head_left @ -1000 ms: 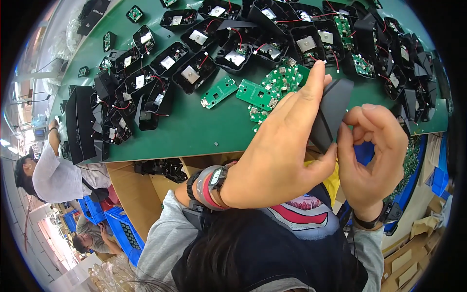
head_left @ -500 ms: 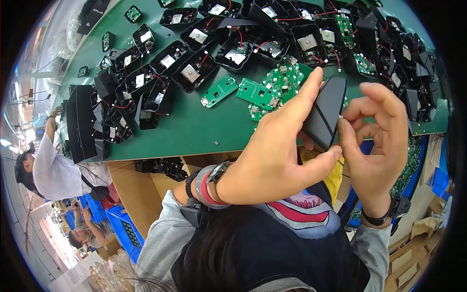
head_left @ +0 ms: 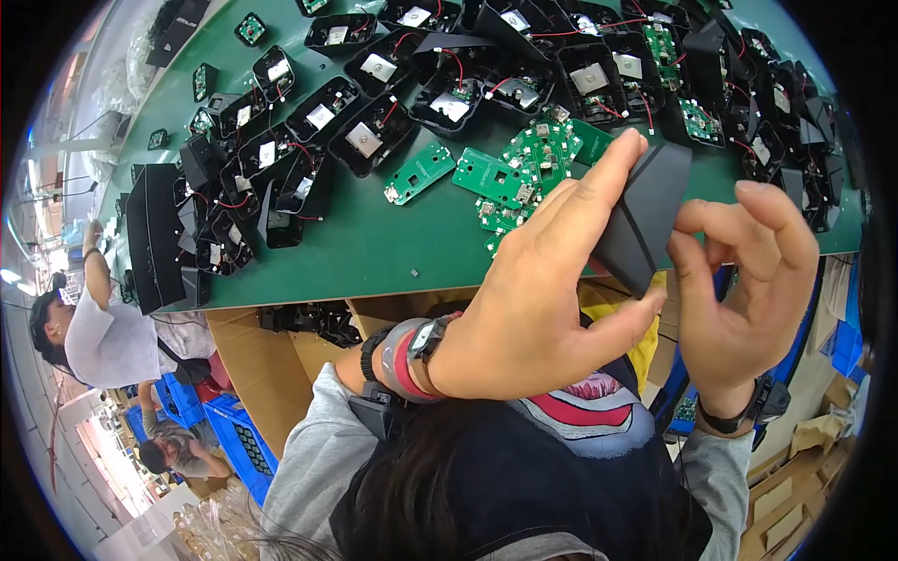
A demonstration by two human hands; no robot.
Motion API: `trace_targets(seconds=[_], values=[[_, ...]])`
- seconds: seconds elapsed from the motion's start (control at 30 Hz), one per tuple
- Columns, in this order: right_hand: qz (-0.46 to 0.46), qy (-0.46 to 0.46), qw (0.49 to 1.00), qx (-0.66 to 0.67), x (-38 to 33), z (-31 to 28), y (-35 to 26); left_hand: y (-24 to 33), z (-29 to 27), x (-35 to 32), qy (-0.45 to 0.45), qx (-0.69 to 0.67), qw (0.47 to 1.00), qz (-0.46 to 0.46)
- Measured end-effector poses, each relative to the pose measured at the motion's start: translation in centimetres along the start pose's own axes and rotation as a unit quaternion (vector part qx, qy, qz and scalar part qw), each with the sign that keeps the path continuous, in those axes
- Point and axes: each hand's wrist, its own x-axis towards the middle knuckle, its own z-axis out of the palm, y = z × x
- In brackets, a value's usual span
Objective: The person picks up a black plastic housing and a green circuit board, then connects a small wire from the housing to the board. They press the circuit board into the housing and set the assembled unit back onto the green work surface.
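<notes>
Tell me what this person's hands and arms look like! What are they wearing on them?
Both hands are bare, without gloves. The left hand has a dark watch, a red band, a grey band and a black gadget at its wrist. The right hand has a black wrist strap. Both sleeves are light grey.

A black angular housing [head_left: 649,213], matt and smooth, with a straight groove slanting across its visible face, stands tilted between fingers and thumb of the left hand [head_left: 538,294], its right edge close beside the right hand's [head_left: 748,299] fingertips
</notes>
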Motion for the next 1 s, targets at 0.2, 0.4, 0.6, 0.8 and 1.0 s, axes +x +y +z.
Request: trace_targets(seconds=[0.2, 0.4, 0.6, 0.8, 1.0], values=[[0.127, -0.007, 0.967, 0.223, 1.3, -0.4, 0.4, -0.2, -0.9, 0.3, -0.053, -0.086, 0.994, -0.046], [0.163, -0.049, 0.970, 0.171, 0.9, 0.1, 0.9, -0.9, -1.5, 0.5, -0.081, -0.166, 0.981, -0.062], [0.029, 0.079, 0.991, 0.106, 0.1, 1.7, 1.0, -0.7, -0.4, 0.8, -0.040, -0.378, 0.912, -0.155], [0.183, 0.054, 0.943, 0.272, -0.1, 2.3, -0.3, -1.5, -0.2, 0.2, -0.044, -0.247, 0.961, -0.116], [0.073, 0.070, 0.981, 0.167, -0.1, 2.5, 0.5, -1.1, 0.6, 0.1, -0.014, -0.304, 0.946, -0.108]])
